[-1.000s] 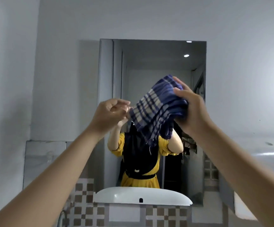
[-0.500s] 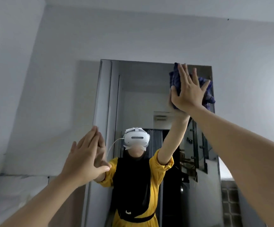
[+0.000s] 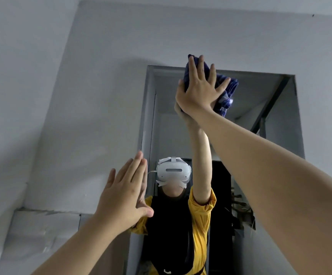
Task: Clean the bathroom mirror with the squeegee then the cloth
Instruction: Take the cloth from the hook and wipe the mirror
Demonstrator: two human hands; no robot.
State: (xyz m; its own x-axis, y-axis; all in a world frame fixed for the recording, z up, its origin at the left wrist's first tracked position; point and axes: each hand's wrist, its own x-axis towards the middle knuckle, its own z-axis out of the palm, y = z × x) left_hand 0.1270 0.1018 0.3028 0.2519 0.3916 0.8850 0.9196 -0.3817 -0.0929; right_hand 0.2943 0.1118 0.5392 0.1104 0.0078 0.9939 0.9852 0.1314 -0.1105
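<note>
Most of the dark blue checked cloth [image 3: 227, 90] lies hidden under the right hand's spread fingers [image 3: 193, 65]; the wall mirror's [image 3: 260, 92] lower part is cut off by the bottom edge.

Bunched blue cloth [image 3: 227, 90] against mirror [image 3: 260, 116] top
</note>
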